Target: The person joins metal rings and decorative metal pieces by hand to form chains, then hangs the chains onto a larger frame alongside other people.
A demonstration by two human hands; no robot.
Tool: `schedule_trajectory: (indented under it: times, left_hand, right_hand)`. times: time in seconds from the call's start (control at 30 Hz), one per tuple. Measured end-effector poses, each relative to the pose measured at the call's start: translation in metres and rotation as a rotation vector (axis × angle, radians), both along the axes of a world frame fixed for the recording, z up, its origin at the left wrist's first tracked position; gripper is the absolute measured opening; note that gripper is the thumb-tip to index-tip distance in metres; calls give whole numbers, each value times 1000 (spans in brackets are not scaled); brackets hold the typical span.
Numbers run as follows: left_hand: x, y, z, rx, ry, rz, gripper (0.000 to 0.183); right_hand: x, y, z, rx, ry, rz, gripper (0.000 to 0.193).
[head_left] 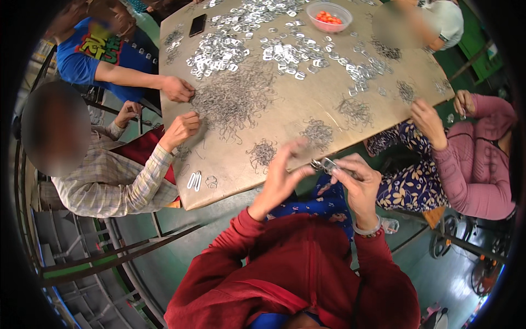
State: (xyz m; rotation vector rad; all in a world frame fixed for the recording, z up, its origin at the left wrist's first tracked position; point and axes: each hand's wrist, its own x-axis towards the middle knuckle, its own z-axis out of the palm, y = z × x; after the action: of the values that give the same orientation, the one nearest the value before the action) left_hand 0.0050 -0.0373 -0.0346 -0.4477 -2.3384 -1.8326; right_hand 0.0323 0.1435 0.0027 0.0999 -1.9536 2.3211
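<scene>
Just off the table's near edge, my right hand (pixel 356 183) is closed on a small shiny metal buckle (pixel 329 164), pinched between thumb and fingers. A small dark metal part at the buckle's left end is too small to make out. My left hand (pixel 279 178) is spread, its thumb reaching to that end and its fingers raised and partly blurred. Beyond it, small piles of thin wire pieces (pixel 262 154) and more wire pieces (pixel 318 133) lie along the table's edge.
On the brown-topped table (pixel 230 186) lie a large wire heap (pixel 233 101), many flat metal buckles (pixel 216 52), a phone (pixel 198 25) and a bowl with orange pieces (pixel 329 17). Co-workers' hands (pixel 182 130) work at the left; another person's hand (pixel 428 122) is at the right.
</scene>
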Motion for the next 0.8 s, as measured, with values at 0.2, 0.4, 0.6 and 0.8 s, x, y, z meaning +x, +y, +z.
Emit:
schedule_trajectory:
  times: [0.2,0.4,0.6,0.8]
  left_hand:
    - [-141,-62,-29,-804,113,156,25]
    - [-169,-51,-56,-1185,307,104,20]
    - [-181,-77,-34,-1057,256,218,23]
    - [-183,-97,-16,-935,372,204,22]
  right_hand:
    - [1,6,-5,35,76,68,15]
    - [8,9,-13,-15,-24,10,16]
    - [11,6,-8,14,26,18,16]
    - [22,7,-14,-33,72,-39,12]
